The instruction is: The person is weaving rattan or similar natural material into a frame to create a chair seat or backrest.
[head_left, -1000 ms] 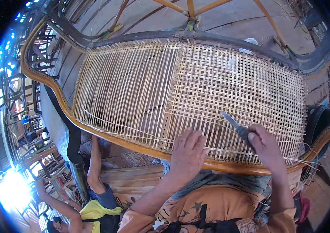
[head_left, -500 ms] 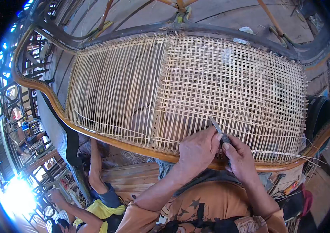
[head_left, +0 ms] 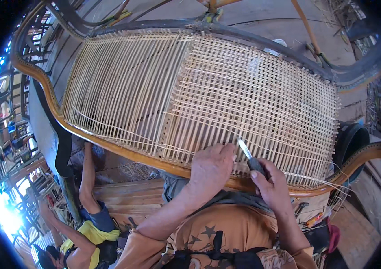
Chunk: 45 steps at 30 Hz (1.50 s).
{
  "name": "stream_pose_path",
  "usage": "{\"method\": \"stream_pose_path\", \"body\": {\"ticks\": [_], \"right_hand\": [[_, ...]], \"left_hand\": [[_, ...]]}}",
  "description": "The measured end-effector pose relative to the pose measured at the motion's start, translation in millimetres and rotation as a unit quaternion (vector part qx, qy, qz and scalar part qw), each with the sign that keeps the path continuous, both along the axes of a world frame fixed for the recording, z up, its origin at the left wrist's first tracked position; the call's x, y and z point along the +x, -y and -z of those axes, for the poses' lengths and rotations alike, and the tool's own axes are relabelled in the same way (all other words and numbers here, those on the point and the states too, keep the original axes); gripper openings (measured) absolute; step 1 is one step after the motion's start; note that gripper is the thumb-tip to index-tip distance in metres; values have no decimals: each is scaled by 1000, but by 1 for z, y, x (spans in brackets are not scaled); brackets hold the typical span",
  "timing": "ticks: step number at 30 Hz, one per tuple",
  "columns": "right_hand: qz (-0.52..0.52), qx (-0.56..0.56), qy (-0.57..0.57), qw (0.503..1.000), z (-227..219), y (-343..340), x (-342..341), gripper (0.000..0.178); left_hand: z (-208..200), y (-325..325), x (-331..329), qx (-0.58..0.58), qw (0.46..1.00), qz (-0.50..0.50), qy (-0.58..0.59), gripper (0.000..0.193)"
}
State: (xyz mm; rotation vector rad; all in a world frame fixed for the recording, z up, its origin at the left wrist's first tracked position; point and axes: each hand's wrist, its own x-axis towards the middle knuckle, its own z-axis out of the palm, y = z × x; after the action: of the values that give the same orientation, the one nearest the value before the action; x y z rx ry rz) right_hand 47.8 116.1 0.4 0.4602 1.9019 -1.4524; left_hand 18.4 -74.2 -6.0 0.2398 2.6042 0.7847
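Your curved wooden frame (head_left: 123, 151) spans the view, its cane panel (head_left: 253, 94) filling the centre. At lower centre, your left hand (head_left: 211, 168) rests on the panel, fingers together; whether they pinch a strand, I can't tell. Just right, your right hand (head_left: 271, 184) wraps its fingers around a knife (head_left: 255, 165), blade pointing up-left.

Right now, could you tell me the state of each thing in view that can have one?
Right cane panel: woven crosswise, sparser near the front rail.
Left cane panel: strung mostly one way.
Loose strips: sticking out past the rail.
Knife: blade bare, held by its handle.
Right hand: closed around the knife.
Left hand: against the right panel, fingers partly hidden.
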Motion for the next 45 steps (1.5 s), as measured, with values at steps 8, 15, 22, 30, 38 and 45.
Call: {"method": "stream_pose_path", "body": {"ticks": [8, 15, 22, 30, 38, 45], "right_hand": [[-229, 167, -113, 952, -44, -80, -35, 20], [-259, 133, -125, 949, -34, -63, -71, 20], [-295, 163, -173, 925, -2, -44, -67, 21], [-254, 175, -292, 905, 16, -44, -55, 17], [-201, 139, -180, 953, -13, -43, -54, 19], [-230, 132, -182, 947, 4, -33, -61, 20]], "left_hand": [[-1, -25, -2, -43, 986, 135, -90, 40], [4, -30, -1, -73, 986, 93, -115, 43], [13, -31, -5, -101, 984, 73, -127, 46], [18, -36, -7, -129, 984, 58, -109, 50], [2, -17, -8, -134, 981, 25, -137, 40], [8, -11, -11, -145, 979, 32, -139, 39]]}}
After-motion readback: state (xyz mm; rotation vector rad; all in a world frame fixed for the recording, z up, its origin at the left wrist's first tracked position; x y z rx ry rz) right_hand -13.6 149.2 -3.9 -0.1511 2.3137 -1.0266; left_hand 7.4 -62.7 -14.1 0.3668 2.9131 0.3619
